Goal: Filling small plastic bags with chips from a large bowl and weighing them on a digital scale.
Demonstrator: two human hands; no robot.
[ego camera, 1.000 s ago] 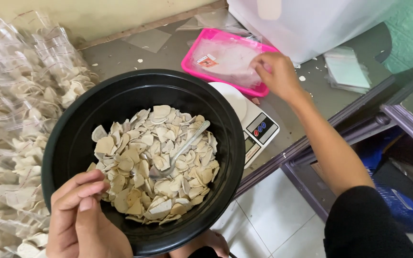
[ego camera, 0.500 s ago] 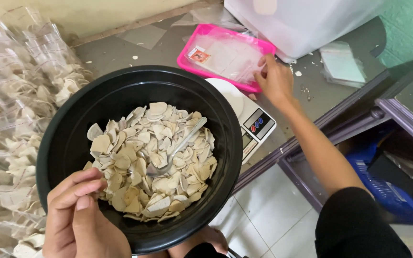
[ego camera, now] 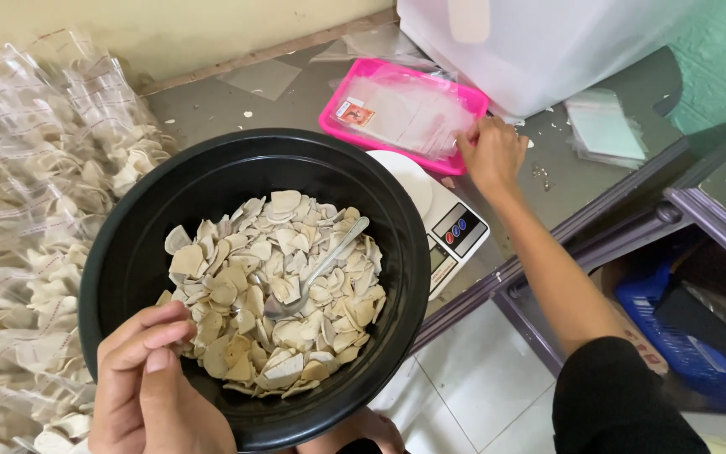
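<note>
Head view: black bowl (ego camera: 128, 252) of pale chips (ego camera: 270, 294) is clasped at near rim by left hand (ego camera: 157, 382); clear bags (ego camera: 409, 113) in far pink tray (ego camera: 346, 130) are pinched by right hand (ego camera: 491, 153).

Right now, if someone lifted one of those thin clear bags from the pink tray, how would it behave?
The clear bags look thin and flat, so probably floppy and very light. Their glossy film may cling or slide, so the right hand on the pink tray might lift several.
</note>
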